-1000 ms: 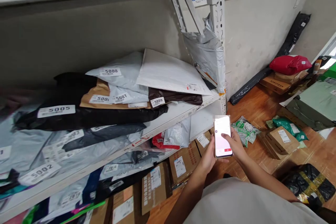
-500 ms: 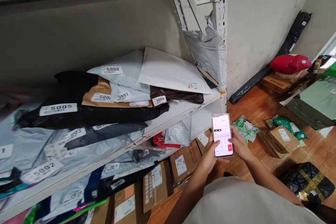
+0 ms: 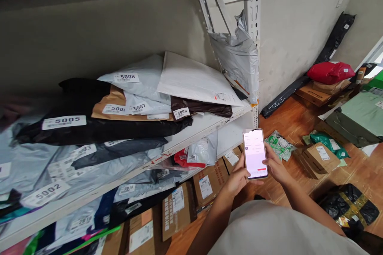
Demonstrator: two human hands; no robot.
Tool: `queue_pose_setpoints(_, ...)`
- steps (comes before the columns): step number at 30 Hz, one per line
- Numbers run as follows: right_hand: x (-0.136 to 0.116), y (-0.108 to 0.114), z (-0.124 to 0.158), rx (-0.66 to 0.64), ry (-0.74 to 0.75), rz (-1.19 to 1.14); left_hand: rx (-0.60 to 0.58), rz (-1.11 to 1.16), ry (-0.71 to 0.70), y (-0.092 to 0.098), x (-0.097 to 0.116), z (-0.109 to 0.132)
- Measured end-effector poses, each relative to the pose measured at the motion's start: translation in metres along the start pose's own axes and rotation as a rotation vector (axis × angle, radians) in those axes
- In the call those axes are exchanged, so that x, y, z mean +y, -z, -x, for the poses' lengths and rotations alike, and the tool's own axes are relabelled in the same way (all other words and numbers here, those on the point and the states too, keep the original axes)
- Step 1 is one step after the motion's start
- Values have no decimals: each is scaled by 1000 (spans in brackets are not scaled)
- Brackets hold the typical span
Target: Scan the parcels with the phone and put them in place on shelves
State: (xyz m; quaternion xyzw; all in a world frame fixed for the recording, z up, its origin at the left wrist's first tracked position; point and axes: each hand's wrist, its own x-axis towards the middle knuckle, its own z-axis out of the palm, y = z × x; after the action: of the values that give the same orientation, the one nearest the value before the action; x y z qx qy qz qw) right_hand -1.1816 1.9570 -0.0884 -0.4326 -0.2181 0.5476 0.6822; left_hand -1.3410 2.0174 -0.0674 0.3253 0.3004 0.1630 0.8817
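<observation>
A smartphone [image 3: 255, 153] with a lit pinkish-white screen is held upright in front of me, right of the shelf. My left hand [image 3: 237, 179] grips its lower left edge from behind. My right hand [image 3: 275, 165] cups the right edge, thumb resting over the lower part of the screen. To the left, a white metal shelf [image 3: 206, 125] carries stacked mail bags with number labels: a black bag 5005 [image 3: 98, 127], a grey bag 5008 [image 3: 134, 81], a dark brown bag 5009 [image 3: 200, 108] and a white padded envelope [image 3: 191, 81] on top.
A grey bag [image 3: 237, 57] leans against the shelf post [image 3: 253, 28]. Cardboard boxes [image 3: 178, 209] stand under the lower shelf. On the wooden floor lie green packets [image 3: 279, 145], a small box [image 3: 318, 159], a red bag [image 3: 329, 72], a black-yellow bundle [image 3: 348, 207] and a long black parcel [image 3: 311, 67].
The phone screen went from a plain page to a keypad view and back to a plain page. My right thumb shifted over the screen. The hands stayed almost in place.
</observation>
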Motion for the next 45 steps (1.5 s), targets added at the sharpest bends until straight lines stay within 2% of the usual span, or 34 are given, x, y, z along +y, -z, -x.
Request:
queue_pose_setpoints(4,2,0,1,7,-10,13,50,-37,11,2,-4,0)
queue_pose_setpoints(10,1,-4,2,5,28,92,-38,12,-9,11,-8,-2)
queue_pose_setpoints(14,4,-4,1,-4,59,133,-32,23,-15,17,-11,-3)
queue_pose_setpoints(17,8,0,1,-75,85,143,-24,40,-41,19,-18,-2)
queue_pose_setpoints(20,17,4,0,-146,32,95,-21,14,-31,22,-24,-1)
queue_pose_setpoints(22,28,5,-2,-112,-63,-11,22,-77,7,28,-18,-3)
queue_pose_setpoints(24,42,4,-4,-28,-163,-134,191,-214,-66,41,3,-7)
queue_pose_setpoints(26,58,2,-6,57,-238,-220,470,-338,-322,60,44,-13)
queue_pose_setpoints(29,79,-1,-6,142,-292,-276,886,-428,-784,91,131,-29)
queue_pose_setpoints(31,89,-4,-6,184,-302,-296,1082,-415,-955,104,191,-43)
queue_pose_setpoints(32,93,-6,-7,204,-299,-305,1126,-402,-1001,107,217,-51)
queue_pose_setpoints(34,97,-11,-8,244,-277,-317,1133,-422,-1029,105,259,-67)
queue_pose_setpoints(37,101,-17,-10,291,-230,-323,1118,-591,-985,95,295,-87)
queue_pose_setpoints(39,105,-20,-12,319,-208,-337,1080,-729,-971,88,309,-95)
queue_pose_setpoints(41,110,-22,-13,346,-188,-358,973,-839,-990,81,321,-100)
queue_pose_setpoints(43,114,-25,-14,366,-165,-371,870,-908,-1006,76,331,-103)
queue_pose_setpoints(45,116,-29,-13,360,-136,-386,818,-945,-1007,74,338,-100)
